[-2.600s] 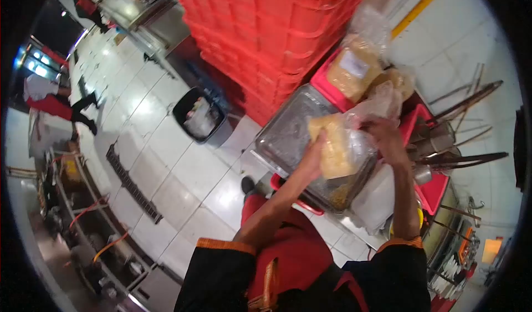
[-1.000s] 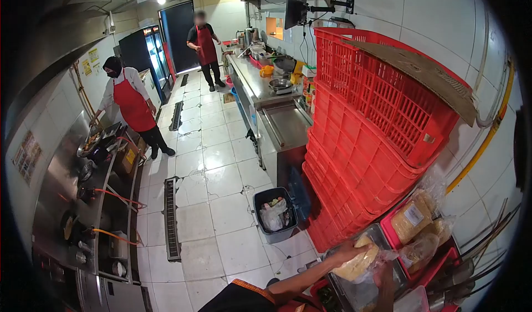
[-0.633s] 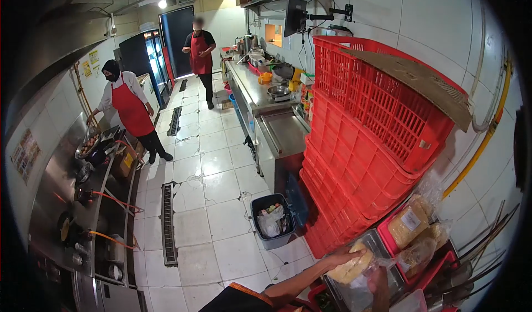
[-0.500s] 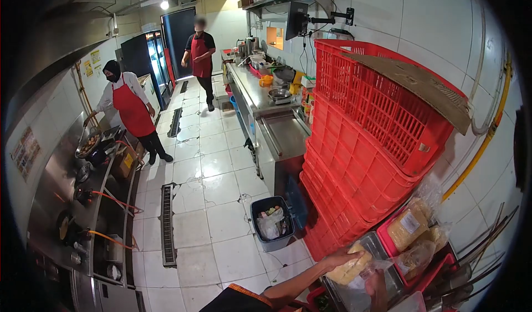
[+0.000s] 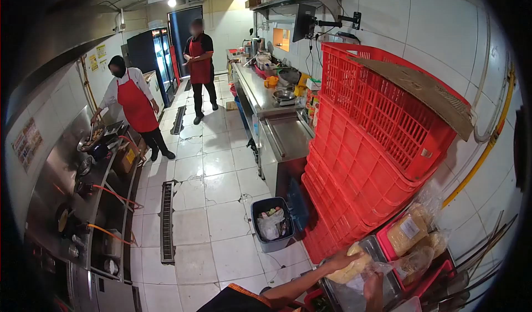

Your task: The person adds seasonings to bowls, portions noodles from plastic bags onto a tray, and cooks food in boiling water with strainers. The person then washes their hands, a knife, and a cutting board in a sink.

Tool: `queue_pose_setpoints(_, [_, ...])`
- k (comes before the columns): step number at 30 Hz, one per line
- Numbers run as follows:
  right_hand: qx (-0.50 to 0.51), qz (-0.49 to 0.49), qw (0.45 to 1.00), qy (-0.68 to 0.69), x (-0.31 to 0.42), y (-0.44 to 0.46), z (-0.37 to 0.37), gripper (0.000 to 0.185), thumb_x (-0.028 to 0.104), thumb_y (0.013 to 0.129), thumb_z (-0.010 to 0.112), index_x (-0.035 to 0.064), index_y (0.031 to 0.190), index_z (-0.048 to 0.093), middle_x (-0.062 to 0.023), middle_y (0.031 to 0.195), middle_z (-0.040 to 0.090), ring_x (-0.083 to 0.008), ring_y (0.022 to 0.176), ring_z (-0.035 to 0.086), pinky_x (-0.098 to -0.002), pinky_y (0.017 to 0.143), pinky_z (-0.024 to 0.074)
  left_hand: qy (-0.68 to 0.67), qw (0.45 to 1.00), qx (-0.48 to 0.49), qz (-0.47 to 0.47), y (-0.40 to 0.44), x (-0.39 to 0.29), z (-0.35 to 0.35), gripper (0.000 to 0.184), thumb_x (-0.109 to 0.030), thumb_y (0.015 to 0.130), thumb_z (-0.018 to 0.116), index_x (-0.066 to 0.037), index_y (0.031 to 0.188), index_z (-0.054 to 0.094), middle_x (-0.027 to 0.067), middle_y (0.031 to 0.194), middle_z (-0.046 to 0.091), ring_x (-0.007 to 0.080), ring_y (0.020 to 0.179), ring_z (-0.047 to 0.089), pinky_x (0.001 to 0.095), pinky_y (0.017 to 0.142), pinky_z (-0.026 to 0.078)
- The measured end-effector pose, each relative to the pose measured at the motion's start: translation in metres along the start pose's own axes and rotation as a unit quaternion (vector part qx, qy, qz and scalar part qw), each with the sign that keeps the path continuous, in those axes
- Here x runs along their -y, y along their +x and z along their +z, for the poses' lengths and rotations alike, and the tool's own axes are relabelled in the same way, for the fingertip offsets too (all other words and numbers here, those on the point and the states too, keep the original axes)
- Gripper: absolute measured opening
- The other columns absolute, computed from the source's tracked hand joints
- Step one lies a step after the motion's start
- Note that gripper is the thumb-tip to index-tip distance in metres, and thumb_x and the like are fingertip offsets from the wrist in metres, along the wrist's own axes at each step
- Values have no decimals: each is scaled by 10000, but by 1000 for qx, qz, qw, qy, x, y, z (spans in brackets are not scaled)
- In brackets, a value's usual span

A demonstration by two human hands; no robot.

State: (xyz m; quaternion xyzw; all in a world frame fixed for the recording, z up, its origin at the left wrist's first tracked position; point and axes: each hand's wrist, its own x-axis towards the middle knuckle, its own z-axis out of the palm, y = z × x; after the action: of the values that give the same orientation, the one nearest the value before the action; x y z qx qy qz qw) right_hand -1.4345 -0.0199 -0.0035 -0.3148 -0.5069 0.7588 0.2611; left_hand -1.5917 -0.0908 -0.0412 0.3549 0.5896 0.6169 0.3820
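Note:
At the lower right, my left hand [image 5: 339, 262] is closed around the side of a clear plastic bag of pale yellow food [image 5: 351, 267], possibly noodles. My right hand [image 5: 373, 283] grips the loose, crumpled plastic at the bag's other end, its fingers partly hidden. Beneath the bag lies a grey metal or plastic tray [image 5: 392, 290]. Just right of my hands, a pink-red tray [image 5: 383, 240] bears several similar packs, among them a labelled yellow pack [image 5: 405, 230] and a loose clear bag [image 5: 414, 263].
Tall stacked red crates [image 5: 360, 157] with cardboard [image 5: 415, 90] on top rise ahead. An open bin [image 5: 270, 243] stands on the floor. Metal rods [image 5: 487, 245] stick up at right. One co-worker [image 5: 136, 104] cooks at the left stove; another co-worker [image 5: 200, 62] stands in the aisle.
The aisle co-worker has shifted and brought both hands together in front. My hands keep their hold on the bag, with my right hand slightly lower and the plastic a little more bunched.

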Motion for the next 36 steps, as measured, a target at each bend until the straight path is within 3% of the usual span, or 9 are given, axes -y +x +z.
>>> queue_pose_setpoints(2, [-24,-18,999,11,5,-3,1,281,46,834,551,6,1112,549,-53,1044,577,-168,938,556,-294,833,441,14,992,-10,-124,14,29,-2,632,-588,783,572,-54,1121,592,131,1023,615,219,941,579,338,765,452])
queue_pose_setpoints(5, [20,25,999,10,7,3,-1,294,24,831,541,14,1124,541,-52,1048,569,-164,948,552,-294,848,435,-81,988,21,-128,4,7,-6,638,-609,770,569,-80,1127,597,129,1023,616,225,941,579,342,769,452])
queue_pose_setpoints(9, [35,52,998,-3,-1,9,-8,266,2,824,536,17,1089,543,-50,1039,562,-154,946,542,-287,837,430,6,989,15,-145,-3,-1,-4,576,-566,785,589,-84,1098,604,81,967,621,174,901,582,317,750,453])
queue_pose_setpoints(12, [60,-25,996,-59,-1,11,-9,230,-4,820,539,28,1048,545,-51,1031,558,-143,948,529,-284,823,419,-54,990,-36,-125,-5,2,1,634,-604,777,571,-80,1134,585,116,982,614,193,890,591,318,741,464])
queue_pose_setpoints(14, [45,-74,981,-174,4,11,-6,234,5,793,582,2,1023,546,-59,1033,572,-159,971,529,-284,874,403,-181,962,-27,-202,-5,0,1,621,-594,786,569,-80,1134,566,89,946,615,167,828,601,299,676,478])
queue_pose_setpoints(20, [119,-40,992,-28,7,22,1,361,-28,775,576,-26,1132,518,-84,1080,568,-155,977,534,-277,862,418,-279,934,65,-211,-10,-7,-4,561,-566,809,560,-83,1095,563,50,887,614,149,720,606,282,605,491])
queue_pose_setpoints(27, [134,-137,955,-224,1,34,-13,332,16,782,587,-21,1109,545,-67,1006,595,-140,902,557,-245,811,434,-233,944,-12,-235,-11,-9,-12,540,-561,810,561,-100,1090,569,38,878,615,140,714,604,283,583,493])
queue_pose_setpoints(32, [154,1,979,-130,15,22,0,291,-15,761,595,-9,1050,565,-42,922,593,-111,801,546,-242,723,433,-338,902,124,-236,-20,-18,-10,556,-560,816,553,-107,1138,533,49,911,606,133,743,598,283,589,494])
queue_pose_setpoints(36, [191,16,964,-185,22,16,5,331,-7,768,560,-14,1099,545,-66,1000,598,-133,892,563,-263,785,447,-342,907,122,-212,-11,1,-7,551,-557,826,540,-114,1152,514,42,919,594,124,732,586,282,586,494])
